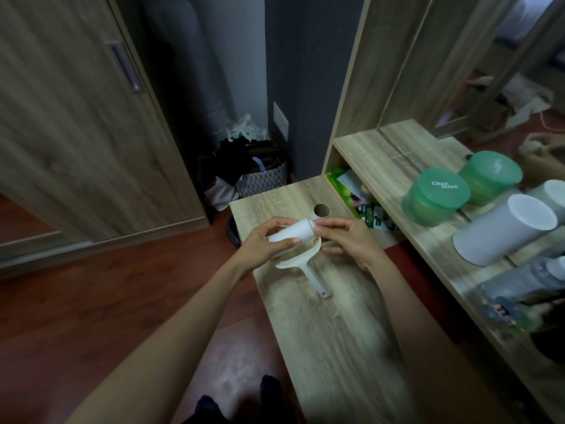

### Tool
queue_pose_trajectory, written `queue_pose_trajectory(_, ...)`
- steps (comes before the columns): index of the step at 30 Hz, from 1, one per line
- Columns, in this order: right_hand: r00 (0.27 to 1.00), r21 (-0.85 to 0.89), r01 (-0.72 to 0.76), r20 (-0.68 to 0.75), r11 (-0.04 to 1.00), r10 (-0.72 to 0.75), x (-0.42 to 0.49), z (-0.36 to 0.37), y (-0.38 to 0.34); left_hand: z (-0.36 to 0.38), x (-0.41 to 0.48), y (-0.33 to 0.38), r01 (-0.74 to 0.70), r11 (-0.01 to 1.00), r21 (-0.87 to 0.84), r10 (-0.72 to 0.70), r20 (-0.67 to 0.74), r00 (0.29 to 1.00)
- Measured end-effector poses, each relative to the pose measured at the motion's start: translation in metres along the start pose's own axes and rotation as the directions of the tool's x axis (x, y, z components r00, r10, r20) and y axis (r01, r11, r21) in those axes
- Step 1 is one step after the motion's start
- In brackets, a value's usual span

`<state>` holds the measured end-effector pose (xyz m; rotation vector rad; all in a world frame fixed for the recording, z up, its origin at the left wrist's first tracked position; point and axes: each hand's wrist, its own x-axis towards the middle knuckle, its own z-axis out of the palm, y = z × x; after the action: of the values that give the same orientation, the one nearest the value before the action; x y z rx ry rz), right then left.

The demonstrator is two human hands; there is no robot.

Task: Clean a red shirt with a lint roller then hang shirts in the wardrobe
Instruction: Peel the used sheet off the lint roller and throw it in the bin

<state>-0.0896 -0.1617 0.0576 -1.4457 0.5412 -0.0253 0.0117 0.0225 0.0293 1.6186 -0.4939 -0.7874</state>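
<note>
A white lint roller (302, 264) lies over the wooden table top (330, 325), its handle pointing toward me. My left hand (263, 243) grips the white sticky roll (292, 232) from the left side. At the roll's right end, my right hand (345, 237) pinches the roller's frame with its fingertips. An empty cardboard core (321, 210) stands just behind the roll. No red shirt is in view.
The closed wooden wardrobe door (76, 123) stands at the left. Bags and clothes (250, 169) fill the dark corner. On the shelf (428, 240) at right are two green tubs (437, 195), a white canister (504, 229), bottles and a mirror (489, 56).
</note>
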Motion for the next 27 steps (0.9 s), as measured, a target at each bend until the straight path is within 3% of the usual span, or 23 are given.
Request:
queue_pose_trajectory(8,1.000,-0.061,0.018,0.014,0.998,-0.017,0.001,-0.003,-0.005,0.001,0.001,0.000,-0.008,1.000,0.018,0.008,0.014,1.000)
queue_pose_trajectory(16,1.000,-0.231,0.011,-0.016,0.973,-0.015,0.003,-0.001,0.000,0.003,-0.003,0.002,-0.006,0.997,0.071,0.004,0.025,1.000)
queue_pose_trajectory(27,0.998,-0.297,0.044,-0.020,0.954,-0.052,-0.001,0.004,-0.010,0.008,-0.003,0.017,-0.229,0.906,0.356,0.204,0.105,0.973)
